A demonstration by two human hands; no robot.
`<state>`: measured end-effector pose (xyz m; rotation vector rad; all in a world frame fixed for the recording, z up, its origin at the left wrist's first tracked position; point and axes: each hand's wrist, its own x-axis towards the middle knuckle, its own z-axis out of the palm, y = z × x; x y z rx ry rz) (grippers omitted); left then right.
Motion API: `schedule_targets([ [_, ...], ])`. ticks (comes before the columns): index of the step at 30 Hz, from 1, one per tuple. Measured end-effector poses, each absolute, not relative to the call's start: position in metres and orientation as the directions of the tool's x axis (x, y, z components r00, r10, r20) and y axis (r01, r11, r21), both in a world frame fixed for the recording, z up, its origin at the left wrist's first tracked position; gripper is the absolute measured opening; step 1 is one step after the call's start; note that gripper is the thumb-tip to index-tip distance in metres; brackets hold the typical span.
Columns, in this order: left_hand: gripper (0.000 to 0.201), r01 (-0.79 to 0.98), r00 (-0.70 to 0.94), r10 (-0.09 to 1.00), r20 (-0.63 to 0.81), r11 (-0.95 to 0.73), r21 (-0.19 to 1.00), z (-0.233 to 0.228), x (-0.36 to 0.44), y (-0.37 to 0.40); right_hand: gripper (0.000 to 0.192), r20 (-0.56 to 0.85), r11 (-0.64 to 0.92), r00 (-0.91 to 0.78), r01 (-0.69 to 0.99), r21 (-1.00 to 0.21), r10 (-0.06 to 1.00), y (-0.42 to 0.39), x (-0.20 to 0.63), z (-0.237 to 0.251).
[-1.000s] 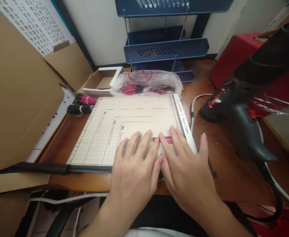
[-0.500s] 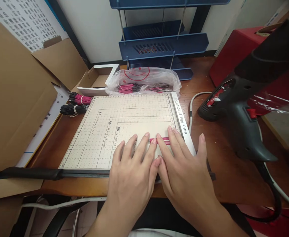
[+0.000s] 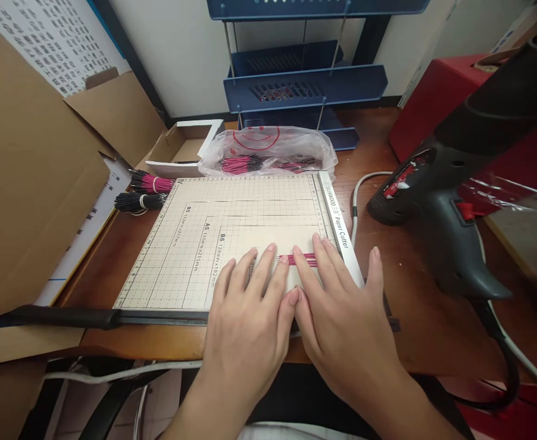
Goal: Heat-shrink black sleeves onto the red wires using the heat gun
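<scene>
Several pink wires lie side by side on the cream board of a paper cutter, near its right-hand rail. My left hand rests on the board with fingers spread, its index fingertip at the wires' left ends. Over their right part lies my right hand, fingers stretched out and pressing down, so that stretch is hidden. The two thumbs touch at the tips in front of the wires. Along the near left edge runs the cutter's black handle.
Bundles of black and pink wires lie left of the cutter. Behind it sit a plastic bag of wires and a small open box. A heat gun stands at right, a cardboard box at left, a blue rack behind.
My hands stay almost in place over the wires, with only slight finger movement. The whole view has shifted a little.
</scene>
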<state>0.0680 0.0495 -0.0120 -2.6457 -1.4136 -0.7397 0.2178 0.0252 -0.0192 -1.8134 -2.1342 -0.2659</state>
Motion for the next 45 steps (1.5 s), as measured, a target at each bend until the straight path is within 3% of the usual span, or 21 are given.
schedule_targets([
  [5,0.038,0.789,0.461,0.787,0.409,-0.575,0.216,-0.011,0.067,0.051,0.050,0.362,0.170,-0.136,0.983,-0.066,0.922,0.025,0.218,-0.019],
  [11,0.045,0.766,0.521,0.765,0.379,-0.615,0.187,-0.013,0.066,0.050,0.052,0.370,0.176,-0.142,0.983,-0.059,0.918,0.025,0.219,-0.021],
  [16,0.063,0.721,0.608,0.707,0.362,-0.683,0.122,-0.012,0.066,0.054,0.049,0.391,0.179,-0.148,0.983,-0.044,0.908,0.025,0.219,-0.022],
  [22,0.082,0.649,0.675,0.644,0.359,-0.750,0.126,-0.013,0.071,0.057,0.047,0.415,0.210,-0.193,0.978,0.005,0.889,0.025,0.219,-0.023],
  [33,0.095,0.681,0.657,0.693,0.298,-0.715,0.159,-0.015,0.074,0.054,0.050,0.398,0.224,-0.202,0.974,-0.010,0.895,0.022,0.219,-0.025],
  [35,0.096,0.682,0.652,0.696,0.301,-0.712,0.166,-0.015,0.073,0.055,0.054,0.393,0.213,-0.174,0.975,-0.058,0.903,0.022,0.221,-0.022],
  [38,0.095,0.684,0.647,0.695,0.314,-0.711,0.165,-0.015,0.073,0.055,0.058,0.408,0.155,-0.049,0.960,-0.231,0.912,0.023,0.231,-0.015],
  [42,0.090,0.689,0.644,0.691,0.330,-0.710,0.142,-0.016,0.072,0.055,0.033,0.338,0.093,0.083,0.876,-0.473,0.938,0.034,0.257,-0.009],
  [45,0.086,0.689,0.641,0.685,0.345,-0.712,0.134,-0.016,0.073,0.055,0.025,0.267,0.071,0.089,0.843,-0.533,0.959,0.048,0.270,-0.005],
])
